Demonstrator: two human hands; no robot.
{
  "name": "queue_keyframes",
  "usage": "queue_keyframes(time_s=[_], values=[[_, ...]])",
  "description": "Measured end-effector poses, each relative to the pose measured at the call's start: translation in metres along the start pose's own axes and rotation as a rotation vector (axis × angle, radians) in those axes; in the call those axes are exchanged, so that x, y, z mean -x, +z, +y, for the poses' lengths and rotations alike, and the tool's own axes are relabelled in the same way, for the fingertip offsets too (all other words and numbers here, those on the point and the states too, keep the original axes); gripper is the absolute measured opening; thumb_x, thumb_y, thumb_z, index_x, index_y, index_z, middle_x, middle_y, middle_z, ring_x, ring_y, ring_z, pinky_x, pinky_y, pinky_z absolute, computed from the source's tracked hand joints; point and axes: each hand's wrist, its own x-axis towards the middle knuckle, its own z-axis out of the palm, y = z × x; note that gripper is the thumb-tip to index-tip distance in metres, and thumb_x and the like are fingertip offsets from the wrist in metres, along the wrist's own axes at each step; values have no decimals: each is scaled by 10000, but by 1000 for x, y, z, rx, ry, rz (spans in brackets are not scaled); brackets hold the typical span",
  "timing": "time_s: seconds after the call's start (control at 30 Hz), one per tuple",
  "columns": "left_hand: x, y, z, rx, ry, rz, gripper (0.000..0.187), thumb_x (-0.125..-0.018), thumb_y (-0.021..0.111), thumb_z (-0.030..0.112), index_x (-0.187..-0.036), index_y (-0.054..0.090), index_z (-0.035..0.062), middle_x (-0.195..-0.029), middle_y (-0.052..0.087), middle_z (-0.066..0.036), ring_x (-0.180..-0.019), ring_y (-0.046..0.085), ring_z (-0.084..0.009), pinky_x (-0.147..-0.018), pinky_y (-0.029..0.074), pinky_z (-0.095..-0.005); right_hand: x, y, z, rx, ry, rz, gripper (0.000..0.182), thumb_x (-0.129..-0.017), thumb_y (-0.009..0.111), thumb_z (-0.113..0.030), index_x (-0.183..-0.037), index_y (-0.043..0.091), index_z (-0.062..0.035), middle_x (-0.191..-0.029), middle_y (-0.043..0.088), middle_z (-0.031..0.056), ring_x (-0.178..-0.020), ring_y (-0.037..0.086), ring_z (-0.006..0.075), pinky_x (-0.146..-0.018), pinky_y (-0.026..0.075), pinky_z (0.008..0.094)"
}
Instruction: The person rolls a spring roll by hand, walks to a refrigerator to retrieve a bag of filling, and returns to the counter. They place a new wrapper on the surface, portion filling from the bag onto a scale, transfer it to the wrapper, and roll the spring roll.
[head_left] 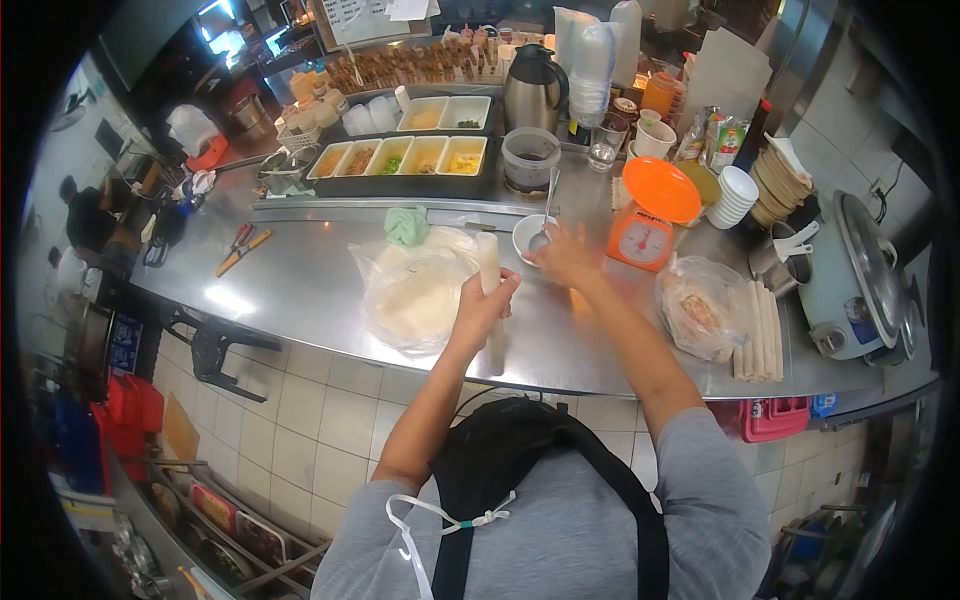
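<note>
My left hand [482,308] is wrapped round a long, pale, uncooked spring roll [488,262], held upright over the steel counter near its front edge. My right hand [568,258] reaches to a small white bowl [522,228], fingers spread, the fingertips at its near rim. Whether they touch what is inside cannot be made out. A metal spoon [550,195] leans in that bowl. Left of the roll lies a stack of thin round wrappers [415,305] in clear plastic. A green cloth [406,226] rests at its far edge.
An orange scale [640,240] stands right of the bowl. Farther right are a plastic bag of filling [700,308], several pale rolls [760,335] and a large cooker [850,280]. Topping trays [400,172] line the back. Scissors [240,237] and a wooden-handled tool [243,252] lie left.
</note>
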Motion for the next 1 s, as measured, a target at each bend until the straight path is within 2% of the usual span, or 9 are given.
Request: queue_keyframes(time_s=[0.1,0.17,0.27,0.43,0.53,0.67,0.8,0.93,1.0], values=[[-6,1,-5,-28,-67,-102,261,-835,643,204,-944,558,-18,-621,483,0,-529,464,-82,-496,384,-225,-21,0,14,-138,167,39,299,-794,650,-394,-866,714,-111,-1293,471,120,-1263,372,287,-1010,282,547],[-14,4,-12,-45,-109,-138,295,-828,648,226,-953,550,-23,-638,487,-6,-516,459,-83,-481,386,-230,-45,24,48,-723,128,280,251,-772,695,-339,-823,713,-93,-1226,524,120,-1155,483,278,-948,385,430],[-25,11,-21,-55,-116,-154,239,-834,651,213,-909,547,12,-620,481,6,-478,450,-71,-446,394,-224,-32,-38,16,-1130,-2,304,206,-744,727,-277,-803,707,-81,-1112,580,101,-1031,550,263,-861,437,356],[-25,25,-17,-286,-67,-129,262,-825,629,230,-908,567,-11,-648,504,-19,-519,496,-104,-467,431,-255,8,-81,-18,-531,-227,190,175,-774,696,-222,-822,692,-53,-1125,554,111,-1077,513,264,-921,403,371],[-29,34,-27,-429,44,-90,222,-835,609,217,-881,581,2,-635,522,-21,-541,518,-109,-465,439,-253,15,-73,-16,-589,-182,312,191,-774,679,-239,-803,693,-51,-1058,579,127,-1045,526,280,-914,401,393],[-18,55,-20,-631,196,9,192,-833,591,170,-880,581,-16,-678,614,-168,-596,607,-295,-554,461,-386,41,-113,-41,-318,124,218,270,-791,628,-290,-721,677,-34,-911,621,146,-938,550,311,-834,410,436],[-11,63,-16,-794,318,118,182,-809,593,127,-911,562,-20,-746,616,-246,-721,593,-435,-634,443,-455,51,-109,-38,-326,143,280,298,-807,573,-277,-666,656,-27,-828,613,152,-872,554,323,-792,398,447],[-7,69,-17,-836,433,167,181,-795,601,120,-916,555,-8,-754,615,-253,-729,593,-433,-628,442,-458,53,-109,-42,-143,182,336,305,-811,557,-279,-690,665,-20,-833,610,165,-885,542,338,-789,398,442],[-8,67,-9,-822,385,104,186,-800,614,139,-930,568,14,-764,627,-240,-723,608,-420,-627,456,-452,44,-106,-21,-403,66,214,288,-804,567,-290,-774,682,-28,-927,612,183,-945,538,338,-834,401,443]])
